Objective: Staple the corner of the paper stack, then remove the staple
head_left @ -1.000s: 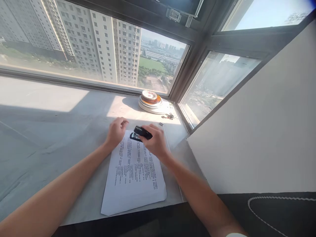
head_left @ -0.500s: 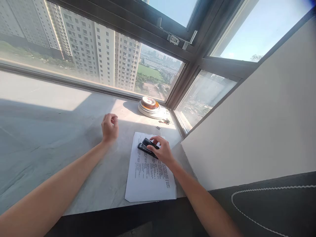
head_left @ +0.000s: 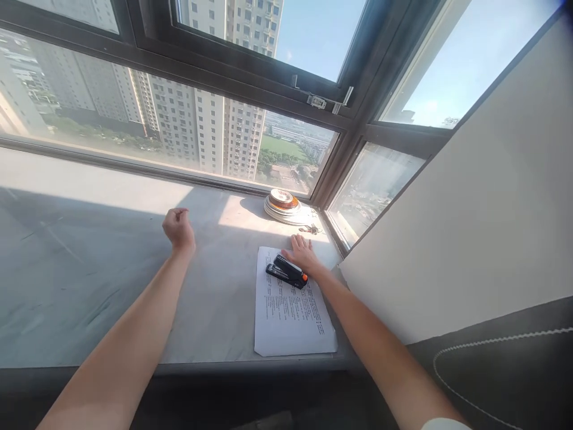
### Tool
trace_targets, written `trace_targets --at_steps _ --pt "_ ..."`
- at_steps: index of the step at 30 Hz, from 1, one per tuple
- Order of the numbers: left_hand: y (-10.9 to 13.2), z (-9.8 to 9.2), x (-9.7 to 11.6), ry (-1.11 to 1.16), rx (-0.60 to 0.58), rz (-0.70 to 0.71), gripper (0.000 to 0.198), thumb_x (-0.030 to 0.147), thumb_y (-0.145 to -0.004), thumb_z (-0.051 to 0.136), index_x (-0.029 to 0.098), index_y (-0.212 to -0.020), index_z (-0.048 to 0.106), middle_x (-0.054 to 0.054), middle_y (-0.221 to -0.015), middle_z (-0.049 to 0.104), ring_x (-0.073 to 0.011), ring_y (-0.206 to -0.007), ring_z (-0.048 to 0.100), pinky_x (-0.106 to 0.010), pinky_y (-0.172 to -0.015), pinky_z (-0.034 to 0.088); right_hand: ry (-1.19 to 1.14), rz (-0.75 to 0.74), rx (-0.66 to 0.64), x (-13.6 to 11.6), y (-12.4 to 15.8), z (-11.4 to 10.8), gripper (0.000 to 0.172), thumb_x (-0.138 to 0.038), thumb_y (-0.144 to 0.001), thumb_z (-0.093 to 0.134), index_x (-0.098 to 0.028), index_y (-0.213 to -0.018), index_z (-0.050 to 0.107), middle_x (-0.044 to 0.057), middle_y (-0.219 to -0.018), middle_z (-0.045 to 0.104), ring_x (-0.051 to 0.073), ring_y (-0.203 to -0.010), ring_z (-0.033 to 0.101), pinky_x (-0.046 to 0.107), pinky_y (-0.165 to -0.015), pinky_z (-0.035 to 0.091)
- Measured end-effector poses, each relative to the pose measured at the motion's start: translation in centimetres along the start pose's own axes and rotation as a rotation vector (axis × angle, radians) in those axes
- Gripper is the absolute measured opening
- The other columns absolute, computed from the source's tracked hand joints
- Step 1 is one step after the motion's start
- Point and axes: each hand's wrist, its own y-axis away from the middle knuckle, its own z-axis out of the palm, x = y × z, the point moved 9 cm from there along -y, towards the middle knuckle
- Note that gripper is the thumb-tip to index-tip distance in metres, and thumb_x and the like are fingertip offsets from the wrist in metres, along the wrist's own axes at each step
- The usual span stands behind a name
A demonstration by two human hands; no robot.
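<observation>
A black stapler point(head_left: 286, 272) with an orange spot at its right end lies on printed white paper point(head_left: 295, 334) near the sill's front edge. Just behind the stapler, my right hand point(head_left: 303, 254) rests over the paper's top right corner with its fingers spread. The small dark piece seen there earlier is hidden, so what lies under those fingers cannot be made out. My left hand point(head_left: 178, 230) is curled above the grey sill, left of the paper; whether it holds something small is hidden.
Coiled white and orange rolls point(head_left: 283, 206) stand by the window corner, with a small dark tangle point(head_left: 310, 229) beside them. A white wall point(head_left: 483, 197) rises on the right. A bead chain point(head_left: 492, 341) hangs at the lower right.
My right hand has let go of the stapler and moved back past it, its fingers now spread. The stapler stays on the paper. My left hand has moved left, and the view has shifted.
</observation>
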Motion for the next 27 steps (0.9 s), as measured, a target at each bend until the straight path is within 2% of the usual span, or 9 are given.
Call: trace_targets --at_steps 1,3,6,8,10,12,16,21,27 --pt "-1.0 -0.8 -1.2 0.187 -0.001 -0.121 0.012 0.023 -0.079 0.056 0.025 -0.079 0.044 0.004 -0.067 0.037 -0.0166 -0.061 0.035 -0.031 -0.062 0.035 0.023 -0.001 0.004 -0.7 -0.3 0.0 0.086 -0.065 -0.112 0.033 -0.01 -0.178 0.021 0.023 -0.186 0.014 0.035 -0.174 0.014 0.063 -0.139 0.011" --pt "-2.6 -2.4 -1.5 0.284 -0.035 -0.174 0.016 0.028 -0.082 0.046 0.026 -0.078 0.03 0.006 -0.064 0.024 -0.0159 -0.057 0.025 -0.031 -0.059 0.033 0.032 -0.026 0.017 -2.9 -1.1 0.1 0.083 -0.064 -0.113 0.034 -0.012 -0.177 0.024 0.024 -0.185 0.015 0.036 -0.174 0.015 0.068 -0.137 0.011" --pt "-4.4 -5.2 -0.8 0.359 -0.059 -0.165 0.023 0.032 -0.086 0.034 0.023 -0.08 0.014 0.004 -0.06 0.011 -0.0172 -0.056 0.013 -0.03 -0.056 0.028 -0.033 -0.083 0.035 -7.9 -2.6 0.3 0.085 -0.066 -0.112 0.034 -0.013 -0.177 0.024 0.024 -0.185 0.014 0.038 -0.174 0.013 0.071 -0.137 0.01" --pt "-5.4 -7.1 0.4 0.402 -0.071 -0.072 0.034 0.044 -0.089 0.033 0.02 -0.084 0.009 0.003 -0.059 0.011 -0.0176 -0.058 0.012 -0.03 -0.055 0.025 -0.089 -0.115 0.058 -12.1 -3.7 0.3 0.089 -0.068 -0.111 0.033 -0.01 -0.177 0.022 0.026 -0.185 0.015 0.039 -0.174 0.012 0.073 -0.136 0.007" --pt "-6.0 -8.8 1.8 0.341 -0.074 0.057 0.05 0.061 -0.089 0.037 0.019 -0.087 0.008 0.002 -0.059 0.013 -0.017 -0.06 0.014 -0.028 -0.056 0.023 -0.132 -0.172 0.086 -16.8 -4.8 0.2 0.089 -0.069 -0.111 0.032 -0.008 -0.176 0.023 0.028 -0.184 0.015 0.04 -0.174 0.013 0.075 -0.135 0.005" --pt "-6.2 -10.7 2.7 0.251 0.022 0.14 0.06 0.074 -0.09 0.035 0.02 -0.088 0.009 0.002 -0.061 0.013 -0.0165 -0.063 0.017 -0.025 -0.059 0.024 -0.159 -0.226 0.093 -21.1 -5.6 0.2 0.09 -0.069 -0.111 0.034 -0.007 -0.175 0.024 0.03 -0.183 0.016 0.041 -0.174 0.013 0.078 -0.134 0.004" --pt "-6.4 -12.1 2.8 0.073 0.133 0.118 0.061 0.079 -0.093 0.03 0.021 -0.089 0.011 0.001 -0.069 0.015 -0.0164 -0.069 0.02 -0.023 -0.063 0.027 -0.169 -0.297 0.124 -26.8 -6.1 0.0 0.084 -0.064 -0.112 0.032 -0.007 -0.175 0.026 0.029 -0.183 0.015 0.042 -0.174 0.011 0.081 -0.132 0.005" --pt "-7.3 -9.4 1.9 0.371 -0.091 0.038 0.045 0.049 -0.082 0.042 0.017 -0.086 0.01 -0.002 -0.07 0.013 -0.0193 -0.069 0.014 -0.028 -0.058 0.024 -0.138 -0.34 0.261 -27.6 -4.5 -1.2 0.076 -0.051 -0.113 0.03 -0.006 -0.174 0.026 0.022 -0.186 0.007 0.036 -0.175 -0.003 0.083 -0.131 0.002" --pt "-6.9 -7.9 1.8 0.363 -0.218 0.051 0.042 0.041 -0.081 0.043 0.017 -0.085 0.009 -0.003 -0.068 0.011 -0.02 -0.066 0.011 -0.028 -0.054 0.023 -0.096 -0.328 0.287 -23.5 -2.4 -2.0 0.072 -0.04 -0.111 0.033 -0.005 -0.174 0.028 0.021 -0.186 0.011 0.035 -0.176 -0.003 0.085 -0.13 -0.001"
